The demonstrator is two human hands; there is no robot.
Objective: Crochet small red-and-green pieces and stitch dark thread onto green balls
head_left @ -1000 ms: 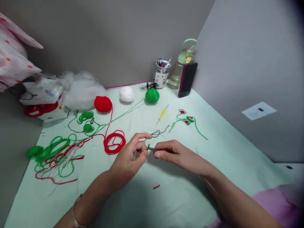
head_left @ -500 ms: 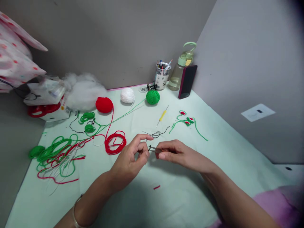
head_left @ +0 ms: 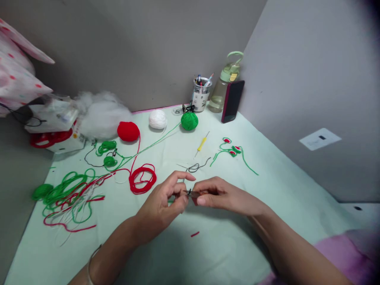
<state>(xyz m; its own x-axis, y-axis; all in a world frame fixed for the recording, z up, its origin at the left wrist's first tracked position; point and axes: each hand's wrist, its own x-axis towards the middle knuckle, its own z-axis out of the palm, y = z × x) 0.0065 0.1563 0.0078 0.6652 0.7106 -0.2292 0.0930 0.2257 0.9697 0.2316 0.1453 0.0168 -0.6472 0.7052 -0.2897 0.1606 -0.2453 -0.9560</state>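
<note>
My left hand (head_left: pixel 166 198) is closed in a pinch, its index finger stretched out above. A short piece of black yarn (head_left: pixel 189 192) sticks out at its thumb and fingertips; a bit of green shows below them, and the rest is hidden. In my right hand (head_left: pixel 216 194), thumb and fingers are closed on small thread snips (head_left: pixel 194 194), whose pointed blades meet the black yarn. Just beyond the hands lies a loose black thread (head_left: pixel 194 168). A short red yarn scrap (head_left: pixel 195 234) rests on the table in front of me.
Behind lie a yellow-handled crochet hook (head_left: pixel 202 143), small red-and-green crocheted pieces (head_left: pixel 232 151), a red yarn coil (head_left: pixel 142 179), and red (head_left: pixel 128 131), white (head_left: pixel 157 119) and green yarn balls (head_left: pixel 189 121). A pen cup (head_left: pixel 200 97), bottle (head_left: pixel 218 95) and phone (head_left: pixel 233 101) stand at the back.
The snips' blades, apart before, have come together at the black yarn. My right hand has moved slightly left and down, closer to my left fingertips. The view has shifted slightly.
</note>
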